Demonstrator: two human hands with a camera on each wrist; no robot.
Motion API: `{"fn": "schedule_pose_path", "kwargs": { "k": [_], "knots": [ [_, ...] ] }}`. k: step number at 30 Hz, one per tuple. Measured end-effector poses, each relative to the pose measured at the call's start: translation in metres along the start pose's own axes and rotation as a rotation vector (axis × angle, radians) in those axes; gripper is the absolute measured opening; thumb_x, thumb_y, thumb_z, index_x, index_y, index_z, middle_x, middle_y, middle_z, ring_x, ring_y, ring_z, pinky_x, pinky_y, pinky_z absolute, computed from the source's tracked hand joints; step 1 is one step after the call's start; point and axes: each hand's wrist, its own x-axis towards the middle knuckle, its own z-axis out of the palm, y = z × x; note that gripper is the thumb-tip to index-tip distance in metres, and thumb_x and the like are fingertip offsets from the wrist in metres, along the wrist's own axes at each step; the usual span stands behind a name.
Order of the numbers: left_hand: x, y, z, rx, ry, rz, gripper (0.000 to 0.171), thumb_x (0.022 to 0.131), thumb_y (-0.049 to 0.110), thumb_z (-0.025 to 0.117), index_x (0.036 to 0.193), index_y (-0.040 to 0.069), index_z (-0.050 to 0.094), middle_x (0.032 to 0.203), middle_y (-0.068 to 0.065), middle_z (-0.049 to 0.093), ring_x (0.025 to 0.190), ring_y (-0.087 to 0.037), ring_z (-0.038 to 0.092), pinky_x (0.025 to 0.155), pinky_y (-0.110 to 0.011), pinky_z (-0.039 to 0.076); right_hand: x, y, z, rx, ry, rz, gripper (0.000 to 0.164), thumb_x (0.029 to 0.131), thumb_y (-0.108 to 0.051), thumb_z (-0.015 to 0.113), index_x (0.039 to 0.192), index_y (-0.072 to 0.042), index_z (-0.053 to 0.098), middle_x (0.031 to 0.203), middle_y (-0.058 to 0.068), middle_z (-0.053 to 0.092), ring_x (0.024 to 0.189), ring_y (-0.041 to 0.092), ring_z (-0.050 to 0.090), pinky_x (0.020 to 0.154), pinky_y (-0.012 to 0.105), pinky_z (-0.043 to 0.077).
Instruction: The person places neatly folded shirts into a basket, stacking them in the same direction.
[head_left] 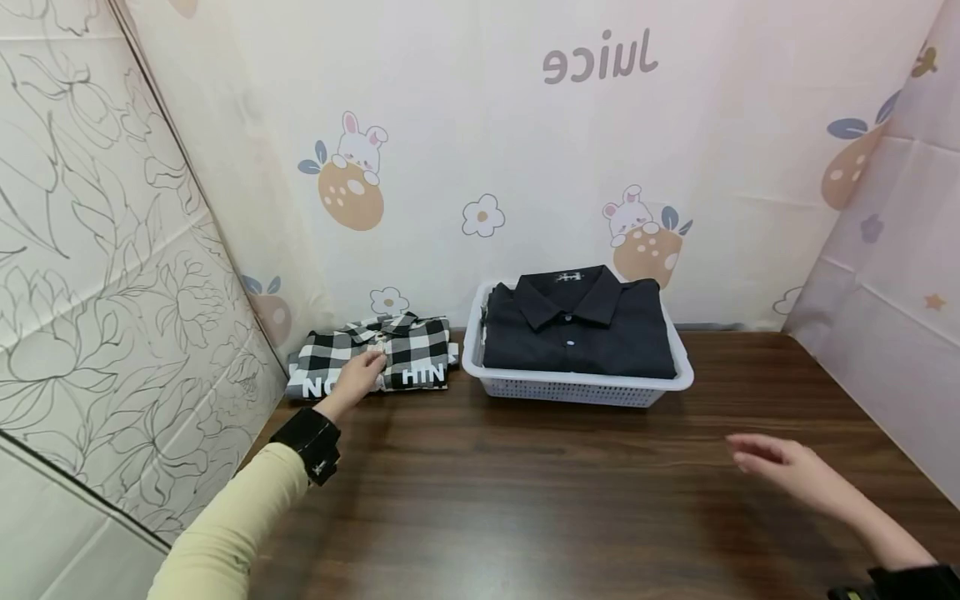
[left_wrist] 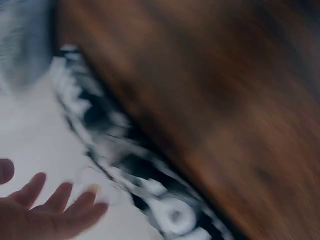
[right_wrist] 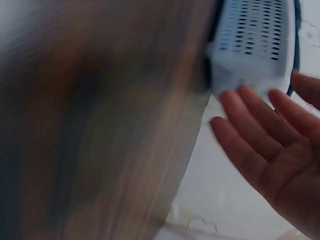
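A folded black-and-white checked shirt (head_left: 423,342) with white lettering lies at the back left of the table. My left hand (head_left: 357,379) reaches over its front middle in the head view. In the left wrist view the fingers (left_wrist: 60,200) are spread and loosely bent, with nothing between them; the shirt there is blurred. My right hand (head_left: 780,467) hovers above the table at the right, holding nothing, its fingers (right_wrist: 255,120) relaxed. A folded black collared shirt (head_left: 525,342) lies on top in a white plastic basket (head_left: 577,387); what lies under it is mostly hidden.
The dark wooden table (head_left: 525,483) stretches in front of the basket and checked shirt. A printed curtain (head_left: 480,125) hangs right behind them. On the left a flower-patterned panel (head_left: 112,292) borders the table, and another curtain (head_left: 892,333) borders the right.
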Motion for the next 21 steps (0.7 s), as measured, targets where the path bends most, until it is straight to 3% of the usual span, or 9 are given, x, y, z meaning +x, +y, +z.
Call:
{"fn": "schedule_pose_path", "kwargs": {
  "k": [2,3,5,8,12,14,16,19,21],
  "knots": [
    [0.002,-0.012,0.002,0.227,0.056,0.048,0.043,0.096,0.017,0.041,0.130,-0.008,0.043,0.129,-0.031,0.044,0.114,-0.043,0.045,0.096,-0.050,0.035,-0.010,0.005,0.002,-0.118,-0.050,0.030,0.042,0.096,-0.016,0.047,0.122,0.017,0.046,0.112,0.024,0.060,0.088,-0.017,0.048,0.067,0.019,0.049],
    [0.004,-0.018,0.002,0.301,0.047,0.059,0.044,0.095,0.016,0.043,0.131,-0.008,0.042,0.132,-0.031,0.040,0.120,-0.044,0.040,0.099,-0.052,0.031,-0.015,0.007,0.002,-0.158,-0.077,0.029,0.042,0.096,-0.016,0.047,0.122,0.016,0.046,0.112,0.031,0.056,0.089,-0.018,0.046,0.066,0.018,0.047],
    [0.008,-0.028,0.005,0.410,0.027,0.044,0.048,0.092,0.016,0.048,0.133,-0.006,0.040,0.136,-0.033,0.033,0.124,-0.050,0.031,0.100,-0.057,0.026,-0.022,0.009,0.000,-0.165,-0.128,0.001,0.040,0.096,-0.015,0.047,0.121,0.016,0.046,0.111,0.029,0.058,0.091,-0.020,0.044,0.066,0.017,0.047],
    [0.016,-0.042,0.009,0.518,-0.046,-0.019,0.060,0.088,0.022,0.057,0.139,0.002,0.035,0.140,-0.032,0.027,0.123,-0.055,0.027,0.098,-0.065,0.022,-0.029,0.010,-0.003,-0.171,-0.113,-0.038,0.038,0.095,-0.012,0.048,0.121,0.015,0.047,0.109,0.009,0.064,0.093,-0.018,0.046,0.066,0.016,0.047],
    [0.022,-0.055,0.016,0.647,-0.084,-0.035,0.066,0.083,0.028,0.065,0.139,0.008,0.037,0.132,-0.028,0.043,0.113,-0.053,0.041,0.089,-0.064,0.033,-0.037,0.009,-0.006,-0.174,-0.097,-0.012,0.039,0.095,-0.013,0.048,0.122,0.015,0.046,0.109,0.009,0.064,0.093,-0.020,0.045,0.065,0.015,0.047],
    [0.022,-0.057,0.019,0.728,-0.072,0.012,0.060,0.083,0.026,0.066,0.135,0.008,0.042,0.120,-0.026,0.055,0.102,-0.049,0.051,0.081,-0.059,0.041,-0.042,0.008,-0.006,-0.158,-0.104,0.006,0.038,0.095,-0.012,0.048,0.122,0.014,0.046,0.112,0.004,0.064,0.093,-0.020,0.045,0.065,0.015,0.047],
    [0.021,-0.056,0.021,0.797,-0.039,0.093,0.051,0.083,0.021,0.066,0.129,0.007,0.049,0.104,-0.023,0.063,0.088,-0.044,0.058,0.070,-0.052,0.047,-0.048,0.009,-0.007,-0.128,-0.108,0.007,0.035,0.095,-0.011,0.047,0.123,0.009,0.048,0.113,-0.011,0.061,0.093,-0.020,0.045,0.065,0.014,0.047],
    [0.017,-0.052,0.025,0.851,0.017,0.208,0.039,0.080,0.010,0.065,0.117,0.005,0.057,0.087,-0.023,0.065,0.074,-0.040,0.060,0.061,-0.048,0.049,-0.053,0.011,-0.007,-0.100,-0.093,-0.009,0.029,0.095,-0.009,0.047,0.122,0.000,0.053,0.109,-0.037,0.046,0.094,-0.020,0.046,0.064,0.015,0.047],
    [0.014,-0.050,0.028,0.872,0.041,0.273,0.031,0.077,0.005,0.063,0.107,0.003,0.060,0.079,-0.023,0.064,0.069,-0.039,0.059,0.060,-0.048,0.048,-0.053,0.010,-0.006,-0.092,-0.091,-0.003,0.028,0.095,-0.010,0.047,0.122,-0.004,0.053,0.108,-0.039,0.044,0.093,-0.020,0.046,0.064,0.015,0.047]
  ]
}}
